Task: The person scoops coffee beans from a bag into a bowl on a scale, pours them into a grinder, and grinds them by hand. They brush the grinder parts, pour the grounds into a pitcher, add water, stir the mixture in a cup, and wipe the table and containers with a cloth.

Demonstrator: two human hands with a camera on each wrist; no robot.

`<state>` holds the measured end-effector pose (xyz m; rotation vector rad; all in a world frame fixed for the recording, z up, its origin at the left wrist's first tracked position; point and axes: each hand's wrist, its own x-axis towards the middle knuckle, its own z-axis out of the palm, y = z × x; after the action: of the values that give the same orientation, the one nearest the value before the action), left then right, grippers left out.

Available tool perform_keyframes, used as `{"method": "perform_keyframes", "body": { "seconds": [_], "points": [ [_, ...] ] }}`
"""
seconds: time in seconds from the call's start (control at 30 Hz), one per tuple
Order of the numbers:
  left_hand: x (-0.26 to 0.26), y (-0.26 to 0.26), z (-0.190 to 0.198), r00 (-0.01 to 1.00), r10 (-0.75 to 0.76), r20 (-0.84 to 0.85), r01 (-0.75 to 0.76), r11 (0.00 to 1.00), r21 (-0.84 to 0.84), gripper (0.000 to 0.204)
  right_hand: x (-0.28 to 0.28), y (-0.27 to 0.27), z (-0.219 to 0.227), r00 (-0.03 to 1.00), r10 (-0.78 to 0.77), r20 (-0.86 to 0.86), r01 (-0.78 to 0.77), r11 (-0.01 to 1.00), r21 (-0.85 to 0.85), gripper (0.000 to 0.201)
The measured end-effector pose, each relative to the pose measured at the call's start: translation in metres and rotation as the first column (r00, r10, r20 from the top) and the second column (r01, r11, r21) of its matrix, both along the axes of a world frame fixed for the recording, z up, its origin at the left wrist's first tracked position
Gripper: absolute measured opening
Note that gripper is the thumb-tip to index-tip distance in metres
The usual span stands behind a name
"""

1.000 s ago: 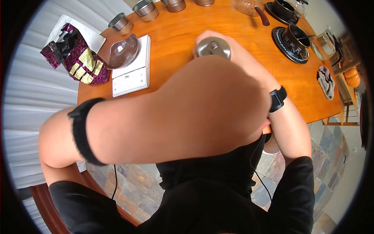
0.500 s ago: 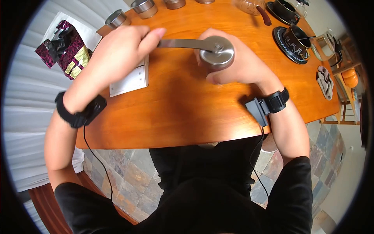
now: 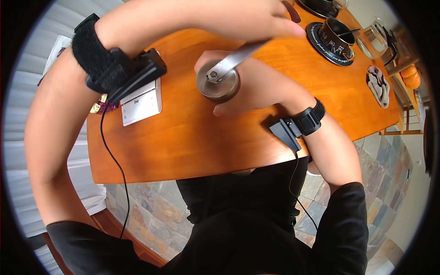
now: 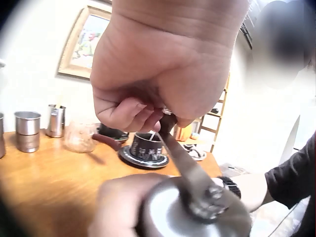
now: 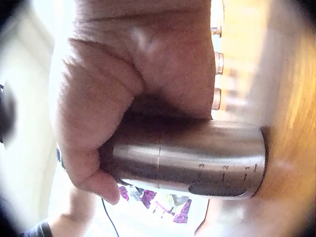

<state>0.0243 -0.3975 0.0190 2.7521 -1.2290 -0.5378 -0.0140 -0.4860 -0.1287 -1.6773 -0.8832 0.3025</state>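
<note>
A hand coffee grinder (image 3: 218, 87) of brushed metal stands in front of me, its base right at the wooden tabletop in the right wrist view. My right hand (image 3: 259, 85) wraps round its cylindrical body (image 5: 197, 153), which has small numbered marks near the base. From the lid, a flat metal crank arm (image 3: 238, 59) points to the far right in the head view. My left hand (image 4: 163, 74) holds the dark knob (image 4: 169, 124) at the crank's end with curled fingers. In the head view, this left hand reaches across above the grinder, and the knob is hidden.
A white scale (image 3: 143, 107) lies at the left, partly behind my left wrist. To the right are a black cup (image 3: 333, 40) on its saucer, a glass jug (image 3: 373, 41) and a crumpled cloth (image 3: 378, 87). Metal canisters (image 4: 27, 131) stand toward the back.
My left hand has swung the crank from the near side, through the left, to the far right. The grinder and right hand have shifted left and slightly nearer to me.
</note>
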Motion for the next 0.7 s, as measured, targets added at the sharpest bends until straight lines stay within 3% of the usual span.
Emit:
{"method": "perform_keyframes", "body": {
  "seconds": [0.1,0.17,0.27,0.43,0.5,0.53,0.6,0.7],
  "points": [
    [-0.034,-0.014,0.008,0.993,-0.073,-0.089,0.083,0.990,0.112,0.060,-0.003,-0.002,-0.003,1.000,-0.012,0.014,0.012,0.999,0.034,0.050],
    [-0.051,-0.005,-0.011,0.970,-0.227,0.086,0.228,0.974,-0.005,0.050,-0.002,-0.005,-0.005,0.999,-0.038,0.030,0.034,0.993,0.110,0.049],
    [-0.075,0.016,-0.040,0.848,-0.382,0.369,0.451,0.885,-0.120,0.036,0.007,-0.003,-0.006,0.997,-0.049,0.053,0.036,0.975,0.221,0.046],
    [-0.104,0.059,-0.046,0.917,-0.308,0.252,0.341,0.935,-0.100,0.028,0.012,0.001,-0.016,0.995,-0.057,0.085,0.037,0.974,0.224,0.043],
    [-0.108,0.083,-0.040,0.922,-0.274,0.275,0.337,0.916,-0.215,0.026,0.013,0.006,-0.021,0.990,-0.084,0.110,0.067,0.987,0.146,0.043],
    [-0.108,0.093,-0.037,0.924,-0.262,0.278,0.334,0.908,-0.254,0.026,0.012,0.006,-0.021,0.998,-0.051,0.036,0.045,0.987,0.153,0.044],
    [-0.103,0.108,-0.027,0.956,-0.279,0.093,0.291,0.944,-0.157,0.025,0.011,0.006,-0.018,0.999,-0.019,-0.031,0.024,0.987,0.160,0.044],
    [-0.086,0.131,-0.017,0.974,-0.223,-0.036,0.222,0.975,-0.020,0.027,0.008,0.005,-0.014,0.993,0.013,-0.118,0.007,0.986,0.169,0.043]
  ]
}}
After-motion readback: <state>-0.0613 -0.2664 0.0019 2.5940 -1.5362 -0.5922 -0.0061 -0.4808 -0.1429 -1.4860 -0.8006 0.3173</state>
